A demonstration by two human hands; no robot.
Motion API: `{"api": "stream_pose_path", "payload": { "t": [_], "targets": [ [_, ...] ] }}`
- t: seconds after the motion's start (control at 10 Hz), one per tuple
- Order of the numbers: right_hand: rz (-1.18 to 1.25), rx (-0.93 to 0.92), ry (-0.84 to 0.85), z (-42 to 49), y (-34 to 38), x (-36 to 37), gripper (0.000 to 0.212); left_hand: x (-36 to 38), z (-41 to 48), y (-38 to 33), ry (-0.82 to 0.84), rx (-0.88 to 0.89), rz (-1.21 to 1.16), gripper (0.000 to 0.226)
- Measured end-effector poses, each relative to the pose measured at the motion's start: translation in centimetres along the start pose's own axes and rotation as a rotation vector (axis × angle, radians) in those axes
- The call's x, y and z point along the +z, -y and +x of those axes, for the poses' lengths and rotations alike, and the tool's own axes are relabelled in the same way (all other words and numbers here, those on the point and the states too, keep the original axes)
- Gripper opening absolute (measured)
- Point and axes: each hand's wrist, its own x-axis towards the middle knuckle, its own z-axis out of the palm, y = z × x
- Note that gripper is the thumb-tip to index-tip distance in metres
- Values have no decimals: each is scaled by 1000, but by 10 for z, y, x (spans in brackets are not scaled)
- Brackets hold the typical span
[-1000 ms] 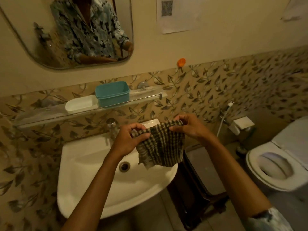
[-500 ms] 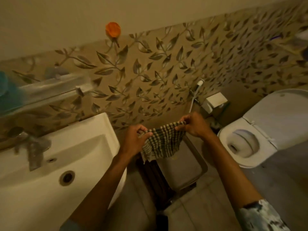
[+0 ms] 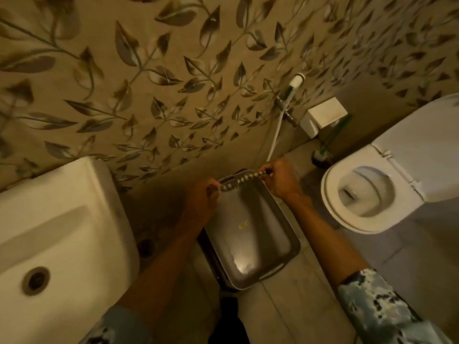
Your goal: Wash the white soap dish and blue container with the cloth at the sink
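I hold the checked cloth (image 3: 242, 181) stretched between both hands, seen edge-on as a thin strip. My left hand (image 3: 200, 197) pinches its left end and my right hand (image 3: 278, 178) pinches its right end. Both hands are over the far end of a grey metal tray (image 3: 253, 234) on a dark stand, to the right of the white sink (image 3: 57, 219). The sink's drain (image 3: 36, 280) shows at lower left. The white soap dish and blue container are out of view.
A white toilet (image 3: 367, 194) with its lid up stands at right, a toilet brush (image 3: 323, 155) beside it. A hand sprayer (image 3: 294, 86) and white paper holder (image 3: 323, 115) hang on the leaf-patterned wall. Tiled floor lies below.
The view has swung right and down, away from the shelf and mirror. My hands carried the cloth from over the sink to above the grey tray, and it now appears edge-on.
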Motion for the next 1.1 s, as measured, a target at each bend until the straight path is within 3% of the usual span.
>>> {"api": "stream_pose_path", "payload": {
  "t": [0.1,0.2,0.3,0.4,0.5,0.6,0.7,0.8,0.9,1.0,1.1],
  "targets": [
    [34,-75,15,-20,-32,19,21,31,-16,21,13,13,22,13],
    [114,1,74,-53,-72,48,11,84,-40,52,170,-89,131,29],
    [121,287,230,-90,-111,78,14,130,-75,64,565,-189,359,39],
    [64,475,417,-119,-134,101,24,165,-106,63,699,-120,370,32],
    [-126,362,512,-135,-140,107,35,189,-131,76,681,-89,491,27],
    [-211,284,556,-148,-137,103,41,182,-136,70,767,-67,526,23],
    [-246,305,553,-155,-120,95,47,161,-139,64,727,-115,506,18],
    [-281,266,525,-156,-89,90,49,124,-137,63,433,-28,508,22],
    [-195,239,447,-153,-45,88,39,74,-137,56,197,63,512,26],
    [-147,83,302,-154,10,93,23,12,-140,40,9,102,543,43],
    [-51,-29,229,-158,69,112,46,-50,-157,27,-195,125,650,58]
  ]
}}
